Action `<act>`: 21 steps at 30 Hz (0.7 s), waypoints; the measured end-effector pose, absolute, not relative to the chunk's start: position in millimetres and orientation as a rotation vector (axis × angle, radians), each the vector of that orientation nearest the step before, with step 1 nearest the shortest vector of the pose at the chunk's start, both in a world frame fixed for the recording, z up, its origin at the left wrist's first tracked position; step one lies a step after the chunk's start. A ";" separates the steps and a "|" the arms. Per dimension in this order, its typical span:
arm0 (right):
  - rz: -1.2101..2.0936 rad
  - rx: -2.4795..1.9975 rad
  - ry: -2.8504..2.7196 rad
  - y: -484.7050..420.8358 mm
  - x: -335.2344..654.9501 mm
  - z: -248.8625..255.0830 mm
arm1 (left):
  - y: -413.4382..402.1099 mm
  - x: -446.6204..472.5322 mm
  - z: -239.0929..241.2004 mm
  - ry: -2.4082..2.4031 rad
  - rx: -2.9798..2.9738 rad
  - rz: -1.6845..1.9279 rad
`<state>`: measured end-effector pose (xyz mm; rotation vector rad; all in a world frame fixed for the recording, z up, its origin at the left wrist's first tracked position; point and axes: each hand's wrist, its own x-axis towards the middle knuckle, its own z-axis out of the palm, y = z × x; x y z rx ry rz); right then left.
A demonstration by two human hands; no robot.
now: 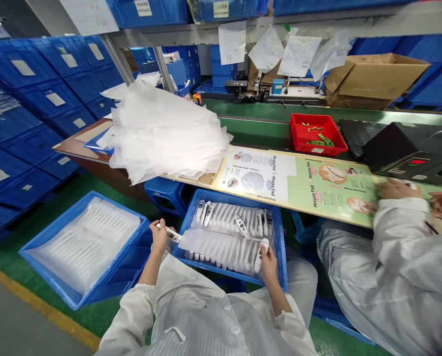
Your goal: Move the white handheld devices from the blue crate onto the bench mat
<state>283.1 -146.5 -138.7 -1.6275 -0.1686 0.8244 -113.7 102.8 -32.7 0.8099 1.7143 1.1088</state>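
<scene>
A blue crate (282,247) rests on my lap, filled with rows of white thermometer-like devices, some under clear sheets. My left hand (158,236) is closed round one white device (171,234) just outside the crate's left edge. My right hand (268,261) grips another white device (261,252) inside the crate, near its front right corner.
A second blue crate (63,289) with bagged white items sits on the floor to my left. A pile of clear bags (161,128) lies on the bench. Beyond are printed mouse-pad sheets (302,183), a red tray (317,133) and a cardboard box (373,79). A co-worker's sleeve (395,277) is at right.
</scene>
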 end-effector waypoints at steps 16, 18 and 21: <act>0.960 -1.610 -0.316 -120.6 244.3 -115.0 | -162.9 -71.1 -47.0 1.359 0.671 0.520; 0.981 -1.566 -0.388 -116.3 241.9 -96.3 | -161.1 -71.2 -45.0 1.272 0.697 0.497; 0.947 -1.477 -0.477 -101.5 252.7 -56.0 | -143.7 -61.6 -31.4 1.086 0.817 0.336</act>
